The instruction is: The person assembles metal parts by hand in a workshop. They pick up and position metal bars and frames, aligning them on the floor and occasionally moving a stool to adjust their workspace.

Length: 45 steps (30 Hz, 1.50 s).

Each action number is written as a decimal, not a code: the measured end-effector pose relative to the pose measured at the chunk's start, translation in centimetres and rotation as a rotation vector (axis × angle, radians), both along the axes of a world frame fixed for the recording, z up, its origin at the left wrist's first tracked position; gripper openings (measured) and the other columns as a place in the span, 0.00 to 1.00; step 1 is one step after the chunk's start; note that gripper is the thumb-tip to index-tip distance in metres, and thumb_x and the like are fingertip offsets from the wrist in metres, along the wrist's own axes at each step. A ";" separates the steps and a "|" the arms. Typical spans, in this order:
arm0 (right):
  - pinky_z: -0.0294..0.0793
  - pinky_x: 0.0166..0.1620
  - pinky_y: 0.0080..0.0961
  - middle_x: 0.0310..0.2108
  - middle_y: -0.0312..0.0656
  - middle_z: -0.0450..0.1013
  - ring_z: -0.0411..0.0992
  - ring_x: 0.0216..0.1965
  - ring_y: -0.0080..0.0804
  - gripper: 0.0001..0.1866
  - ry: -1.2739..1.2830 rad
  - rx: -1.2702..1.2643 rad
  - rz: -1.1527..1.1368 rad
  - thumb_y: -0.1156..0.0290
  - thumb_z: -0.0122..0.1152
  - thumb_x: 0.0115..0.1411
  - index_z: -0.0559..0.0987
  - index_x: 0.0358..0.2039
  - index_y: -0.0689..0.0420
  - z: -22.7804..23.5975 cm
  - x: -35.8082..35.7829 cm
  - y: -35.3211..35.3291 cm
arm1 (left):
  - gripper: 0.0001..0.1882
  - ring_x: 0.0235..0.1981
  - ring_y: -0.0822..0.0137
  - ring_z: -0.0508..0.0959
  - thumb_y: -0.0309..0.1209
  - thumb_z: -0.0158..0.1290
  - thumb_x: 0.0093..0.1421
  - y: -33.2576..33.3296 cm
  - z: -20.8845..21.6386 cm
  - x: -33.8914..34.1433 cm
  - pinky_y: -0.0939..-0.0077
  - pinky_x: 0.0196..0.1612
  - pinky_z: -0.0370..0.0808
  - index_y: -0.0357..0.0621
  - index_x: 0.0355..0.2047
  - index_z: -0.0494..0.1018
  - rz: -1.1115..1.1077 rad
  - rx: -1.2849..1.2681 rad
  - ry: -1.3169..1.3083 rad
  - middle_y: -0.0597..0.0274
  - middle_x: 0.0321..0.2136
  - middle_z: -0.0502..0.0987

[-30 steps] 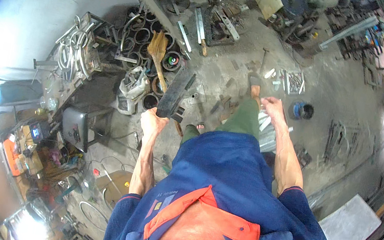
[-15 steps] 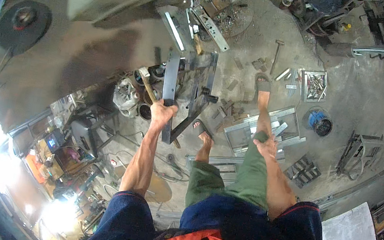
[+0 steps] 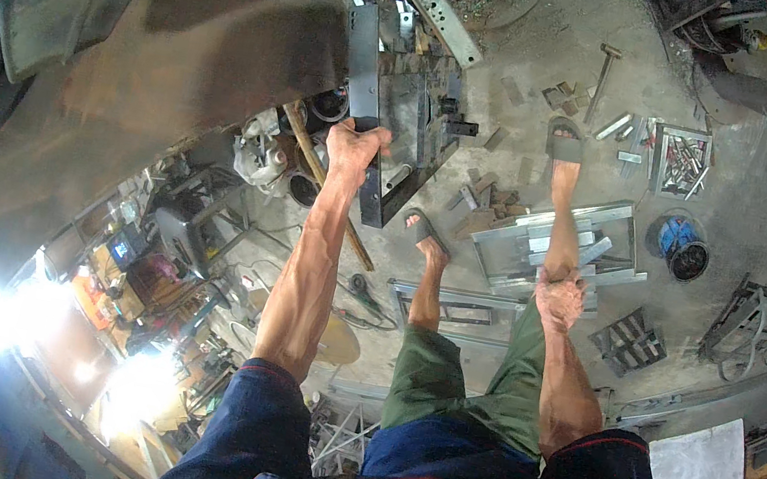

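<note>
Dark metal frame (image 3: 372,192): out front, L of centre; can't tell if held clear or propped. Long flat bar (image 3: 364,64) points away, blk stub (image 3: 463,128) juts out R side.
L hand (image 3: 356,146): wrapped round the flat bar, gripping; only hand on the frame.
R hand (image 3: 559,301): over R shin (image 3: 559,239) in view; fingers look bent, can't tell if open or closed. Nothing seen in it.
Tilt risk: one-sided grip, wt. prob. off to R of L hand, so frame may twist or dip.
Wooden handle (image 3: 306,142): passes under L forearm (image 3: 314,248), just beside bar; cd snag.
L foot (image 3: 426,229): toes bare in sandal, nr frame's near corner; a slipped grip cd hurt.
Silver frame (image 3: 601,214): on floor (image 3: 747,189) w/ loose bars (image 3: 570,245); heel cd catch rail.
Dark flat pieces (image 3: 494,214): scattered btwn feet; poor footing if stepping w/o looking.
Cable (image 3: 362,309): loose nr L foot, cd hook sandal.
</note>
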State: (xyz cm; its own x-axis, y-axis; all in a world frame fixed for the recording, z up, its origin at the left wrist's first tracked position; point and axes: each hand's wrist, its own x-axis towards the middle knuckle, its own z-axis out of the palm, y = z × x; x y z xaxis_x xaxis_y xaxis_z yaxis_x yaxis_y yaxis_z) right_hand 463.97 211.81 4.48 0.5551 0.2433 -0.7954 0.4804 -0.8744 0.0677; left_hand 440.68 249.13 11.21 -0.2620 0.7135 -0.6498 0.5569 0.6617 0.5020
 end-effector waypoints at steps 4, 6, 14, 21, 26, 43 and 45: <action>0.76 0.49 0.50 0.49 0.55 0.70 0.73 0.49 0.56 0.38 -0.011 -0.033 -0.012 0.44 0.62 0.56 0.67 0.57 0.61 -0.5 0.5 0.6 | 0.12 0.23 0.63 0.81 0.20 0.61 0.45 0.4 -1.1 -1.0 0.69 0.29 0.77 0.33 0.32 0.74 0.029 -0.037 -0.081 0.56 0.26 0.81; 0.77 0.49 0.50 0.49 0.55 0.70 0.74 0.48 0.56 0.37 -0.033 -0.036 -0.023 0.45 0.62 0.56 0.68 0.56 0.61 -1.0 0.5 0.0 | 0.11 0.22 0.64 0.80 0.20 0.62 0.46 0.5 -1.4 -1.2 0.69 0.28 0.77 0.33 0.31 0.75 0.003 -0.032 -0.056 0.56 0.25 0.81; 0.78 0.49 0.48 0.50 0.56 0.69 0.73 0.49 0.56 0.34 -0.066 -0.116 -0.014 0.49 0.61 0.57 0.69 0.55 0.62 -1.9 0.0 0.2 | 0.07 0.21 0.69 0.78 0.17 0.61 0.51 3.5 0.5 -0.5 0.72 0.25 0.76 0.35 0.31 0.77 -0.076 -0.018 -0.105 0.61 0.24 0.79; 0.76 0.49 0.49 0.49 0.54 0.69 0.72 0.48 0.55 0.31 -0.077 -0.141 -0.028 0.50 0.59 0.57 0.69 0.53 0.61 -3.3 -0.8 -1.9 | 0.12 0.24 0.69 0.79 0.23 0.64 0.51 4.5 1.8 1.6 0.74 0.29 0.77 0.33 0.36 0.78 -0.211 0.015 -0.029 0.59 0.29 0.81; 0.75 0.49 0.49 0.50 0.54 0.68 0.72 0.49 0.55 0.31 -0.043 -0.176 -0.040 0.50 0.57 0.58 0.68 0.54 0.60 -2.9 -0.6 -0.9 | 0.14 0.28 0.67 0.81 0.23 0.64 0.51 4.7 0.8 0.6 0.71 0.35 0.78 0.34 0.39 0.79 -0.191 0.039 -0.046 0.59 0.31 0.82; 0.74 0.51 0.48 0.52 0.53 0.69 0.71 0.50 0.54 0.30 -0.031 -0.231 -0.089 0.54 0.56 0.59 0.68 0.58 0.59 -3.3 0.3 -0.7 | 0.04 0.22 0.74 0.75 0.26 0.63 0.54 3.7 0.5 -0.6 0.77 0.27 0.70 0.39 0.29 0.79 -0.204 0.004 0.048 0.66 0.23 0.79; 0.73 0.51 0.49 0.51 0.53 0.69 0.71 0.50 0.54 0.31 -0.033 -0.233 -0.094 0.55 0.56 0.59 0.67 0.59 0.58 -3.4 0.3 -0.8 | 0.05 0.22 0.73 0.76 0.26 0.62 0.55 3.1 0.3 -1.2 0.77 0.28 0.71 0.38 0.31 0.79 -0.223 -0.032 0.022 0.66 0.24 0.79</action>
